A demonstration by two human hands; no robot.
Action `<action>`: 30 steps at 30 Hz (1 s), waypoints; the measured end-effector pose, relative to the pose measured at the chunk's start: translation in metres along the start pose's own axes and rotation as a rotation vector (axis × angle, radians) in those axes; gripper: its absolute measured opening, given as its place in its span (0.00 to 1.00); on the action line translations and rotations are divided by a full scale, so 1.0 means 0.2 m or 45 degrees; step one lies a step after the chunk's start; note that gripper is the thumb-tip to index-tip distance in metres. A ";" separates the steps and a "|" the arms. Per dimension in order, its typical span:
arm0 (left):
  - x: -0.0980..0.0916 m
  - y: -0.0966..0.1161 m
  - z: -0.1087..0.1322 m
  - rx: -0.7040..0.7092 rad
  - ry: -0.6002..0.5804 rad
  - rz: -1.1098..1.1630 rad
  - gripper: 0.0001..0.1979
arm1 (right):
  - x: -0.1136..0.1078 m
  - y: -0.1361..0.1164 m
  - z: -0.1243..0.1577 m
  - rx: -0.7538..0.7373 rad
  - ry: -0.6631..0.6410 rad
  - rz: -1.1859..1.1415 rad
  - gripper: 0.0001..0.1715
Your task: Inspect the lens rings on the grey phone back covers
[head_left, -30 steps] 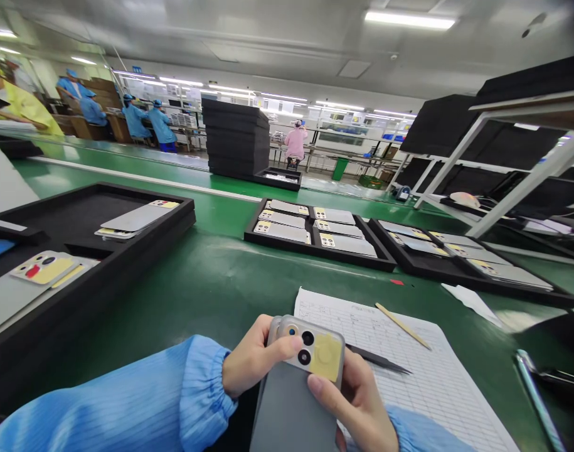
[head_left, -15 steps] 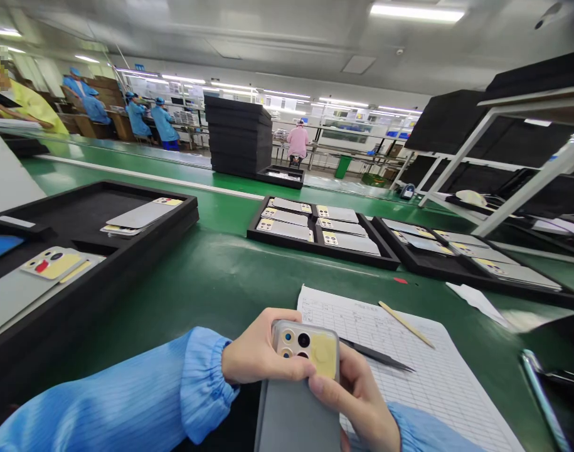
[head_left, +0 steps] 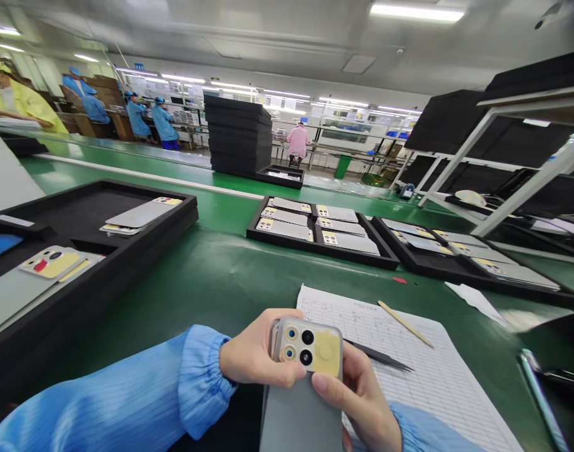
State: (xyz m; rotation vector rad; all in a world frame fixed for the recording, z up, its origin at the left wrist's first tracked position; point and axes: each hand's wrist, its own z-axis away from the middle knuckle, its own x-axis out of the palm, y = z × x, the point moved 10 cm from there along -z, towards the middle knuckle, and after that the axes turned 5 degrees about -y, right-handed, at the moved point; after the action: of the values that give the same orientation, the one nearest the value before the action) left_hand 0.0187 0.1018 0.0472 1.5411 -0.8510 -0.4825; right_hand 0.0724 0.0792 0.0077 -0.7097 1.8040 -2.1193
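Note:
A grey phone back cover [head_left: 298, 411] with a camera block of several lens rings and a yellow film patch is held upright between my two hands. My left hand [head_left: 258, 351] grips its left edge, the thumb lying just under the lenses. On the other side, my right hand [head_left: 362, 392] wraps the right edge, its thumb pressed on the cover below the yellow patch. Another layer shows at the cover's upper left edge; what it is I cannot tell. Black tweezers [head_left: 383, 356] lie on a printed sheet [head_left: 437, 383] just right of my right hand.
A wooden stick [head_left: 406, 323] rests on the sheet. Black trays [head_left: 174, 220] with phone covers stand at left, and more trays [head_left: 324, 251] at centre and right. Behind is a tall stack of black trays [head_left: 237, 138]. A metal-framed rack [head_left: 460, 157] rises at right. Several co-workers sit or stand farther off.
My left thumb has slid down and left off the lower lenses, which now show fully. The cover has shifted slightly to the right, and my thumbs are a little farther apart.

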 end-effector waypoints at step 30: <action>-0.14 -0.05 0.04 0.019 0.314 0.299 0.11 | -0.20 -0.12 0.00 -0.267 0.413 -0.195 0.14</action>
State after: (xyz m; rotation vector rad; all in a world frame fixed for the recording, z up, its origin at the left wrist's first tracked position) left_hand -0.0021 0.1167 0.0312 1.4558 -0.8308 -0.1128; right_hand 0.1096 0.1037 0.0230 -0.5940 2.2333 -2.2731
